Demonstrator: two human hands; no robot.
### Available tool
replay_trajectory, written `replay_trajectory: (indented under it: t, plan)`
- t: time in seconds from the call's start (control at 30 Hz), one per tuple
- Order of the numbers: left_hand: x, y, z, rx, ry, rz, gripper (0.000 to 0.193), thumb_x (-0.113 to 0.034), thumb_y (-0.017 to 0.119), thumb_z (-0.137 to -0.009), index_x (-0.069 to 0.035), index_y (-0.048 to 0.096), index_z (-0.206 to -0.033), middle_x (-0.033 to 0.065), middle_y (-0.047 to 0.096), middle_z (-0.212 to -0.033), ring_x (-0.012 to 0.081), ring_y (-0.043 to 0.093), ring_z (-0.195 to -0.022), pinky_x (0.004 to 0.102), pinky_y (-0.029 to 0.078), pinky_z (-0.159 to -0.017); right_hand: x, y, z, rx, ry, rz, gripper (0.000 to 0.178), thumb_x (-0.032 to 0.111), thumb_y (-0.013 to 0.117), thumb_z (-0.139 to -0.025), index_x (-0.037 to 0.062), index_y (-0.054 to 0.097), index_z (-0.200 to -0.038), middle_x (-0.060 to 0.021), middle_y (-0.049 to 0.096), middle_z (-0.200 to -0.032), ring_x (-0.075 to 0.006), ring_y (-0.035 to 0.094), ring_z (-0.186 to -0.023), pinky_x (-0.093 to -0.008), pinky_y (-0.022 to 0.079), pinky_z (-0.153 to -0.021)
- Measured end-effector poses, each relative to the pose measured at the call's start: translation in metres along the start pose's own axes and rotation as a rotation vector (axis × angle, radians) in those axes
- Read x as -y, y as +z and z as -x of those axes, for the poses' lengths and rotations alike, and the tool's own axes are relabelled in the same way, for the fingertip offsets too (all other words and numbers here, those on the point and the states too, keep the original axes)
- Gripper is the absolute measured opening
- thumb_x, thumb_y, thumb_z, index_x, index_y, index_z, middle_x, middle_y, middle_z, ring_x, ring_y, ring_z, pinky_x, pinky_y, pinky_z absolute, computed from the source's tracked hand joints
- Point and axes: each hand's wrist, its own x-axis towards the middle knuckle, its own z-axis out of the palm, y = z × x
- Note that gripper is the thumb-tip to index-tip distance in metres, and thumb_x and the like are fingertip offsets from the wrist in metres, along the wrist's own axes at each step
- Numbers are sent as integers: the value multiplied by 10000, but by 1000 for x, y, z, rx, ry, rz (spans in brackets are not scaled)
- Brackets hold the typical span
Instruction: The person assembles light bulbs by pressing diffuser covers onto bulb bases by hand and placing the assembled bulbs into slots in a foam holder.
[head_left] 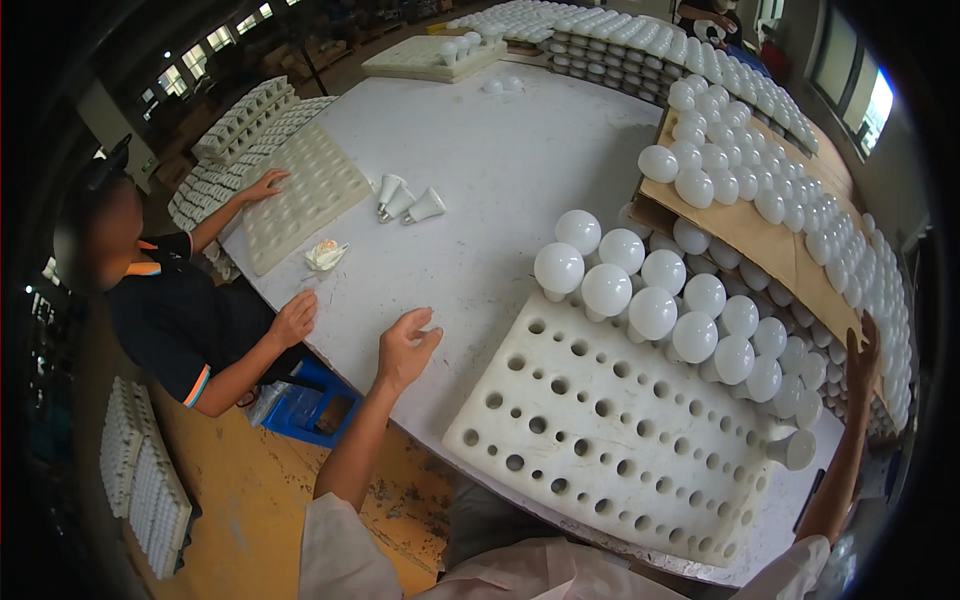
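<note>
My left hand (405, 352) hovers over the table's near left part, fingers loosely bent and apart, holding nothing. My right hand (863, 360) is raised at the far right, fingers extended beside the edge of a cardboard sheet (648, 200) covered with white light bulbs (770, 205). Whether it touches the sheet or a bulb is unclear. Between my arms lies a white foam tray (625, 484) with rows of round holes. Round white bulbs (653, 312) stand upright along its far side. One white lamp piece (793, 450) lies tilted at the tray's right end.
A co-worker at the left has one hand (266, 186) on another foam tray (300, 200) and one hand (295, 318) by the table edge. White lamp bases (425, 206) and a crumpled wrapper (325, 256) lie nearby. Stacked bulb trays (620, 70) stand behind; a blue crate (312, 405) sits below.
</note>
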Motion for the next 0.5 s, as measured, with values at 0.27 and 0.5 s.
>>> replay_trajectory:
  t: [0.27, 0.5]
  plan:
    - [34, 3, -168, -203, 129, -567, 573, -228, 708, -780, 31, 514, -1254, 273, 464, -1340, 392, 453, -1253, 412, 384, -1039, -47, 66, -105, 45, -122, 441, 532, 226, 635, -860, 40, 478, -1334, -217, 475, -1338, -368, 448, -1248, -417, 358, -1047]
    - [49, 19, -228, -269, 25, -837, 600, -267, 722, -774, 3, 498, -1260, 280, 175, -1498, 420, 193, -1389, 497, 269, -1094, -88, 73, -124, 42, -137, 568, 470, 161, 645, -855, 17, 512, -1282, -218, 522, -1242, -397, 532, -1122, -428, 437, -944]
